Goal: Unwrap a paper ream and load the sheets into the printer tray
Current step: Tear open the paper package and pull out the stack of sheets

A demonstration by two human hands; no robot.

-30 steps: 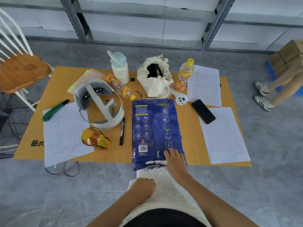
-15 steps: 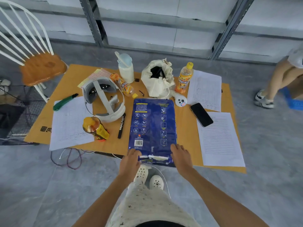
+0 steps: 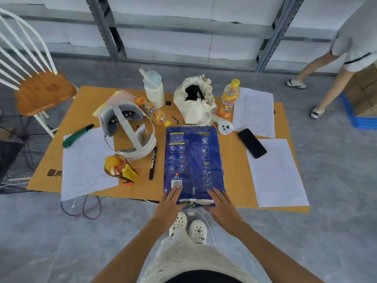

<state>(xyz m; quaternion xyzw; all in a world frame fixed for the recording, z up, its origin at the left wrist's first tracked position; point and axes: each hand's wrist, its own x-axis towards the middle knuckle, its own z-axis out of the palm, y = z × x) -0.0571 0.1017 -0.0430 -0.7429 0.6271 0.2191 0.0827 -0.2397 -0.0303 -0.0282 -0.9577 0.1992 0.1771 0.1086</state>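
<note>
- The paper ream (image 3: 193,162) lay flat on the low cardboard-topped table (image 3: 234,180), long way pointing away from the person, with its near end right at the table's front edge. My guess was that put the end seam where both hands could work it.
- Left hand (image 3: 170,203) sat on the near left corner, fingers spread flat over the wrapper by the barcode. Not pinching anything as far as I could see.
- Right hand (image 3: 221,203) mirrored it on the near right corner, fingers loosely spread and resting on top. Looked like both were bracing the pack or feeling for the flap.
- The wrapper was glossy dark blue with printed icons and slightly wrinkled. A white strip showed along the near end between the hands, so the fold there may have been torn or coming loose. Hard to tell.
- It was otherwise wrapped, so unwrapping had barely started, I'd say.
- No printer tray in view at all.
- A green utility knife (image 3: 77,135) lay well off to the left on a printed sheet, untouched. A black marker (image 3: 153,163) lay just beside the ream's left side.
</note>
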